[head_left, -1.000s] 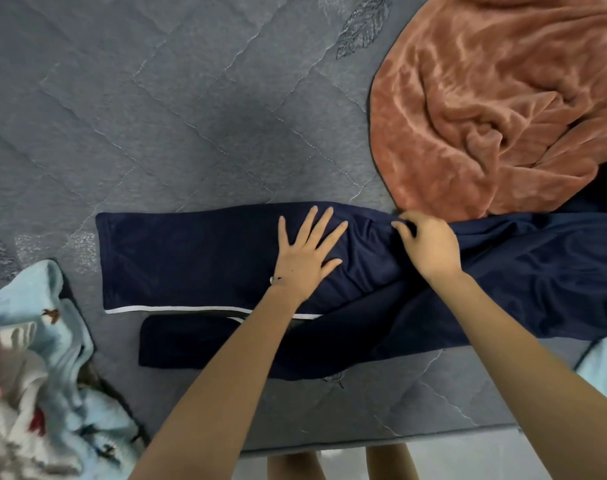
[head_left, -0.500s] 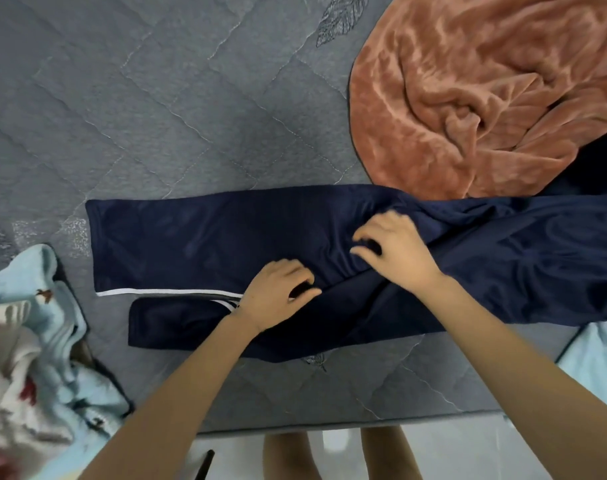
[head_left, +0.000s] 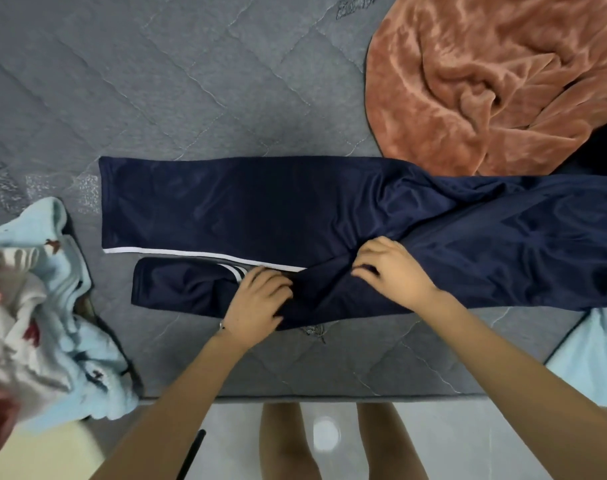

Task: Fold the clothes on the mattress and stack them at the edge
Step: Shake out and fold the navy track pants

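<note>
Bare left hand (head_left: 257,299) and right hand (head_left: 392,271), forearms (head_left: 177,393) unsleeved; a thin silvery bracelet (head_left: 222,326) circles the left wrist; legs (head_left: 284,441) bare.

One pair of navy trousers (head_left: 295,202), one rust blanket (head_left: 485,81), two pale blue cloths (head_left: 70,306) (head_left: 593,358) (one each side), two hands (head_left: 257,299) (head_left: 392,268), one mattress (head_left: 191,81).

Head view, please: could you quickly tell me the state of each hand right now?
Left hand: fingers curled, gripping the shiny navy blue track trousers with white stripes.
Right hand: fingers curled, pinching a fold of the same trousers.
</note>
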The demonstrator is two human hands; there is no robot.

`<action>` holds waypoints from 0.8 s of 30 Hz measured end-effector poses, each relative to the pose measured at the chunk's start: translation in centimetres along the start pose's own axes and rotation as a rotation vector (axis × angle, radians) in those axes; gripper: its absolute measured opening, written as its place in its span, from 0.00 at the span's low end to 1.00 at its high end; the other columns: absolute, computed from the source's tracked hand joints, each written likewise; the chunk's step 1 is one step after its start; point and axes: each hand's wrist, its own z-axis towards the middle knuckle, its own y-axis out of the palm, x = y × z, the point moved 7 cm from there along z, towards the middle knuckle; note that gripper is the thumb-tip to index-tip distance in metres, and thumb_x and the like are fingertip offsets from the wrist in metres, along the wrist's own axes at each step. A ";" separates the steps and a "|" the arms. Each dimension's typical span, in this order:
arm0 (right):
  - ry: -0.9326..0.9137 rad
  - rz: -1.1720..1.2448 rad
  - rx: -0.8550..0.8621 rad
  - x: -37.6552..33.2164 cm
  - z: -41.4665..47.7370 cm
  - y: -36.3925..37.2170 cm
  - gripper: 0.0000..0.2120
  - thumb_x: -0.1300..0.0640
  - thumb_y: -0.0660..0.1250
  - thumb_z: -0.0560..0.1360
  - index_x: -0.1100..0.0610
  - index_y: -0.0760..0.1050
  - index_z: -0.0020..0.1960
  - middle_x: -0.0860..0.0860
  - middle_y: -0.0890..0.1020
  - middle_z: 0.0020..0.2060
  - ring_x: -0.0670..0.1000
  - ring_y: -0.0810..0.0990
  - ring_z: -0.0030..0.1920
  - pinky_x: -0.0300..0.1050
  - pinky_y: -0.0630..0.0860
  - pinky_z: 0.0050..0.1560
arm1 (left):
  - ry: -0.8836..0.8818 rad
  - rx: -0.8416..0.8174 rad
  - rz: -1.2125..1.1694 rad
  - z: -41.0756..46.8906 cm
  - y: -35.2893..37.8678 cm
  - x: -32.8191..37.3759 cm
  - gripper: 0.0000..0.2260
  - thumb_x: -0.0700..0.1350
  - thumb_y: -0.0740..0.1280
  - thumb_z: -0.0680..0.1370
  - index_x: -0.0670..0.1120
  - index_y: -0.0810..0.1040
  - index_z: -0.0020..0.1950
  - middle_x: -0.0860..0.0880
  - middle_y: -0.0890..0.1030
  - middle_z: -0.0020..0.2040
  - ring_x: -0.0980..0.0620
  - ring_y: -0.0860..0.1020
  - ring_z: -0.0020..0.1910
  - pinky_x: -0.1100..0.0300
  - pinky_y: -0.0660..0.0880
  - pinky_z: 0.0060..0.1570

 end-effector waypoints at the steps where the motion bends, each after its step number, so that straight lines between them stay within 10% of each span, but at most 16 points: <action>1: 0.068 0.057 0.027 0.4 0.4 -0.3 0.07 0.56 0.69 0.77 0.59 0.82 0.47 0.53 0.83 0.45 0.56 0.79 0.48 0.51 0.74 0.52 | -0.115 0.043 -0.070 0.1 -0.8 -1.2 0.18 0.36 0.77 0.57 0.43 0.82 0.45 0.46 0.83 0.48 0.43 0.81 0.48 0.50 0.70 0.56; 11: 0.398 0.160 0.433 2.3 3.8 -5.9 0.09 0.53 0.65 0.79 0.57 0.79 0.49 0.51 0.84 0.42 0.52 0.80 0.41 0.46 0.72 0.40 | -0.774 0.373 -0.155 -2.2 -8.7 -13.3 0.05 0.36 0.66 0.75 0.42 0.76 0.49 0.45 0.82 0.44 0.42 0.78 0.43 0.54 0.70 0.39; 24: 0.474 -0.136 0.410 3.2 8.9 -6.5 0.16 0.47 0.64 0.78 0.60 0.76 0.48 0.59 0.82 0.40 0.63 0.79 0.43 0.54 0.70 0.46 | -0.881 0.374 -0.058 -4.5 -15.1 -24.1 0.15 0.58 0.71 0.73 0.48 0.77 0.37 0.47 0.81 0.36 0.43 0.79 0.39 0.56 0.68 0.36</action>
